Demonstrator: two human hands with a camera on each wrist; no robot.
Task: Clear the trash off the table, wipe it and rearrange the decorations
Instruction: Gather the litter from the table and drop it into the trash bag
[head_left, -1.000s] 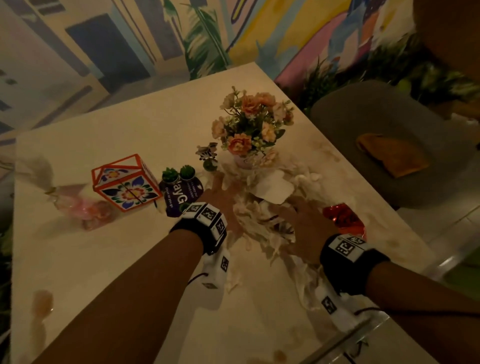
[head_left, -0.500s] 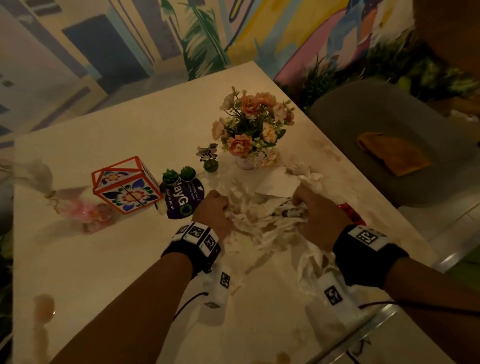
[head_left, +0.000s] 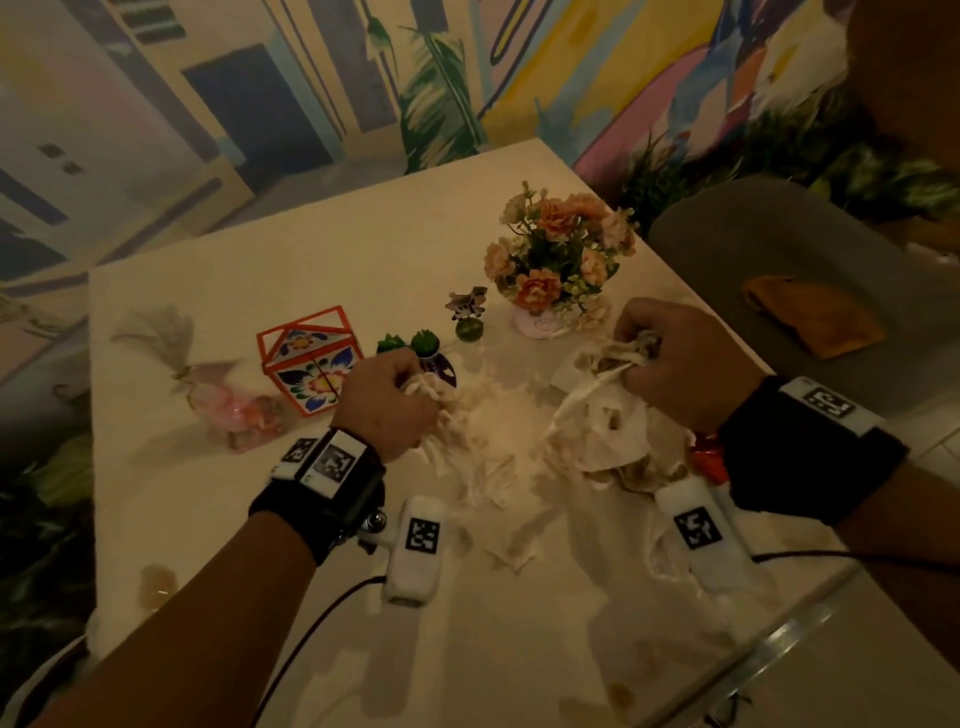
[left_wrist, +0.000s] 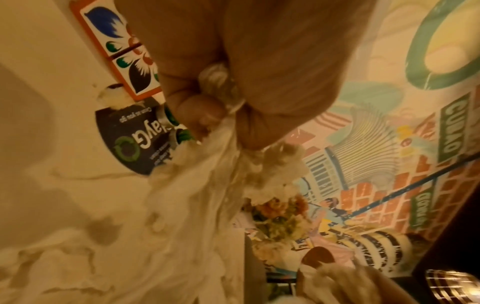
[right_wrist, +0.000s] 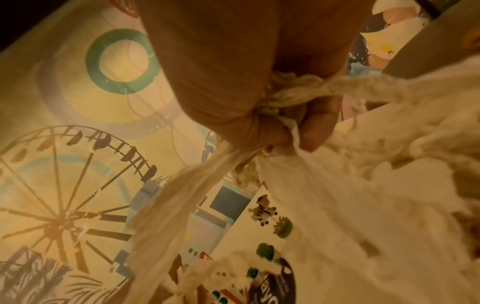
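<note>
A heap of crumpled white tissue trash (head_left: 488, 441) lies on the cream table (head_left: 260, 270). My left hand (head_left: 389, 395) grips a bunch of it at the heap's left side; the left wrist view shows the tissue (left_wrist: 221, 164) trailing from the fist. My right hand (head_left: 670, 358) grips another wad of tissue (right_wrist: 350, 185), lifted above the table at the right. Behind stand a flower vase (head_left: 556, 260), a zebra figure (head_left: 467, 306), small cactus pots (head_left: 415, 343), a dark round sign (left_wrist: 130, 139) and a floral orange-framed box (head_left: 311, 364).
A pink wrapped packet (head_left: 228, 405) lies left of the box. A red wrapper (head_left: 706, 462) shows under my right wrist. More tissue (head_left: 665, 561) hangs near the table's front right edge. A grey chair (head_left: 810, 249) with an orange cloth (head_left: 815, 322) stands at the right. Spill stains (head_left: 156, 587) mark the near left.
Both hands went from lying on the heap to fists around tissue. They have drawn apart, the right hand lifting its wad up and to the right.
</note>
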